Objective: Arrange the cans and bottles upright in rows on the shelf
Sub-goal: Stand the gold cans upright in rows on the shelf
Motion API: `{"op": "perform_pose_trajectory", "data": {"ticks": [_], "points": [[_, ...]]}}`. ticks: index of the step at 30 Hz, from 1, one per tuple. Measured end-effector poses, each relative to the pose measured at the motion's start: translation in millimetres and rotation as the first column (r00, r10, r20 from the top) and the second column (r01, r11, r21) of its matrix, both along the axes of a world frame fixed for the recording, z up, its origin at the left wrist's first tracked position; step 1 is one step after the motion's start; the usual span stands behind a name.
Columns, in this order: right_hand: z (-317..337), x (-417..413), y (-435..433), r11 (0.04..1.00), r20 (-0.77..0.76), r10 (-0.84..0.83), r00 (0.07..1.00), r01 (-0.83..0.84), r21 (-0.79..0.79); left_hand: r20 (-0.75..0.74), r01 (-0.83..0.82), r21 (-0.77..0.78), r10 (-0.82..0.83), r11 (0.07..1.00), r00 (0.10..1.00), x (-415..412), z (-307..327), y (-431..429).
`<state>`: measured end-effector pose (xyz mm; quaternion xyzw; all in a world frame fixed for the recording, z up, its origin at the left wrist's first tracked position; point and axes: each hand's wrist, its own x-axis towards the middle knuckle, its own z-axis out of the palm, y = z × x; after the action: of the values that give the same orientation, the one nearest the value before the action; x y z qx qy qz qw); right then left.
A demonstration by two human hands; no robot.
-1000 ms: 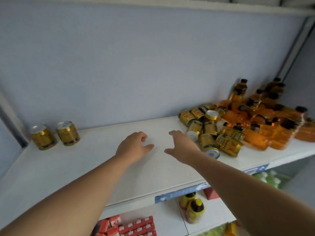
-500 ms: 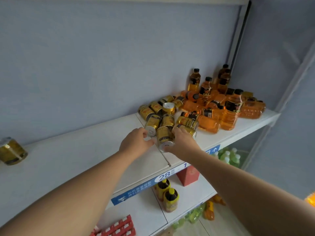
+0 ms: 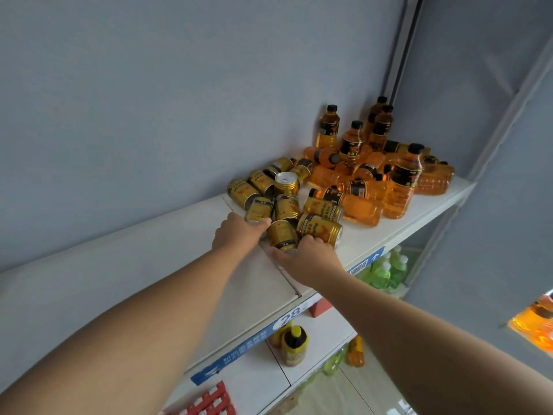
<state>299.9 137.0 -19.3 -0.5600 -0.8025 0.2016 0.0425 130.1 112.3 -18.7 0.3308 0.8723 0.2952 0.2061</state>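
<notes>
About ten gold cans (image 3: 284, 205) lie heaped on the white shelf (image 3: 125, 265), one standing upright (image 3: 286, 183), the rest on their sides. Behind them, five orange bottles (image 3: 351, 143) with black caps and dark labels stand upright among a pile of fallen ones (image 3: 359, 205) too tangled to count. The left hand (image 3: 239, 232) curls around one lying can (image 3: 259, 209); the right hand (image 3: 308, 256) cups another can (image 3: 281, 235) from below, fingers partly hidden.
</notes>
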Motion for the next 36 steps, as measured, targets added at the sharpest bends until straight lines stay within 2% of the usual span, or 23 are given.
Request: {"op": "perform_pose_trajectory", "data": {"ticks": [6, 12, 16, 19, 22, 27, 36], "points": [[9.4, -15.2, 3.1, 0.989, -0.049, -0.045, 0.998, 0.037, -0.143, 0.075, -0.054, -0.008, 0.054, 0.999, 0.996, -2.9, -5.5, 14.0], [5.7, -12.8, 5.3, 0.968, -0.216, -0.144, 0.966, 0.092, -0.235, 0.066, -0.140, 0.124, 0.133, 0.982, 0.989, -3.7, -1.2, 4.4], [1.8, -9.5, 0.2, 0.951, -0.366, -0.186, 0.912, 0.073, -0.302, 0.099, -0.173, 0.242, 0.153, 0.955, 0.983, -17.7, 1.4, -22.1], [0.4, -14.7, -12.3, 0.953, -0.506, -0.130, 0.853, -0.033, -0.300, 0.069, -0.173, 0.314, 0.159, 0.933, 0.985, -26.9, 10.8, -50.8], [6.9, -30.4, -30.7, 0.956, -0.573, -0.008, 0.820, -0.162, -0.245, 0.015, -0.190, 0.380, 0.199, 0.905, 0.980, -38.6, 19.5, -85.7], [15.1, -78.1, -66.2, 0.919, -0.617, 0.170, 0.768, -0.350, -0.183, -0.089, -0.222, 0.436, 0.287, 0.872, 0.954, -63.4, 32.7, -156.0], [13.8, -188.8, -144.0, 0.833, -0.639, 0.297, 0.710, -0.520, -0.190, -0.176, -0.331, 0.400, 0.426, 0.855, 0.888, -152.9, 36.4, -274.8]]}}
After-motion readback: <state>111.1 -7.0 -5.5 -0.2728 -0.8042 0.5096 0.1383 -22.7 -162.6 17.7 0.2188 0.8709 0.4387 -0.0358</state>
